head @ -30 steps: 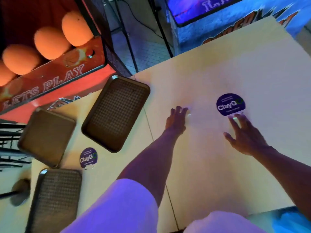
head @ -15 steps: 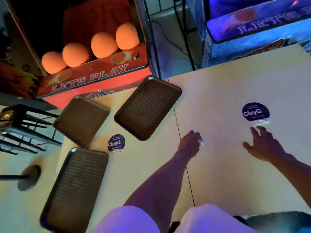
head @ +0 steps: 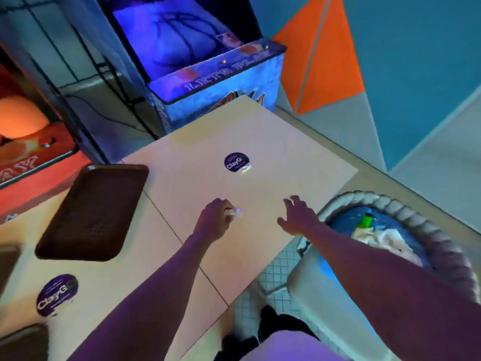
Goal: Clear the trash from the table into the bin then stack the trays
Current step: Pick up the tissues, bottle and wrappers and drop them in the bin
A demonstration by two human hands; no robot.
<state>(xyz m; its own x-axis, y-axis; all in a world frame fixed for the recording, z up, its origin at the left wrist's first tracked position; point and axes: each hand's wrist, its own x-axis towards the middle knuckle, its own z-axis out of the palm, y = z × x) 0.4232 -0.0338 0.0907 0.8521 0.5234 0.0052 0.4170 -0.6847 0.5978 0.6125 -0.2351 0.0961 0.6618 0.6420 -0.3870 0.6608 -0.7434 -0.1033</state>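
One table [head: 260, 131] is nearly clear, and your bin [head: 442, 246] at its right edge already holds rubbish. The brown tray [head: 91, 212] lies unstacked to the left, edges of others beside it, so stacking is all ahead. Your right hand [head: 296, 217] hovers spread and empty. Your left hand [head: 213, 217] is curled around a small clear scrap [head: 234, 212]; another scrap [head: 244, 169] rests by the sticker [head: 235, 161].

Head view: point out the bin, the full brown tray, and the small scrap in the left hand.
bin [head: 440, 225]: head view, on its ribbed rim.
brown tray [head: 93, 212]: head view, on its textured floor.
scrap [head: 234, 212]: head view, on the clear bit past the left hand's fingers.
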